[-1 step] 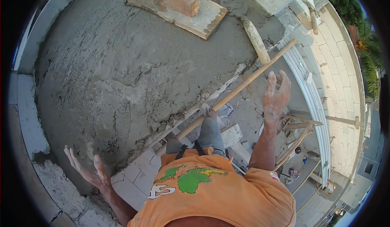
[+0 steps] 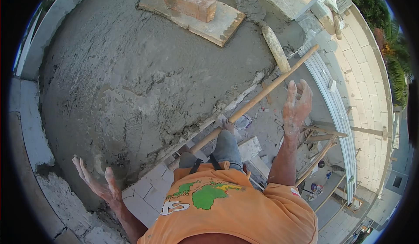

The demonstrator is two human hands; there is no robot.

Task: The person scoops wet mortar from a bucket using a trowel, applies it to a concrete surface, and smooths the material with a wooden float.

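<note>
Both of my hands are raised, dusty with grey cement and holding nothing. My left hand (image 2: 97, 180), fingers apart, is over the near left corner of a wet concrete slab (image 2: 100, 69). My right hand (image 2: 297, 102) has its fingers spread and slightly curled, beyond the slab's right edge and beside a long wooden pole (image 2: 270, 86). On the far part of the slab lies a wooden float (image 2: 227, 28) with a block handle (image 2: 190, 5). A trowel with a cement-caked wooden handle (image 2: 276, 49) rests at the slab's right edge, its blade smeared with mortar.
Pale block walls (image 2: 32, 122) border the slab on the left. Below its right edge is a drop to a littered floor (image 2: 270, 122), with wooden poles (image 2: 316, 161) and long metal profiles (image 2: 334, 108). Another trowel (image 2: 336, 23) lies on the far right wall.
</note>
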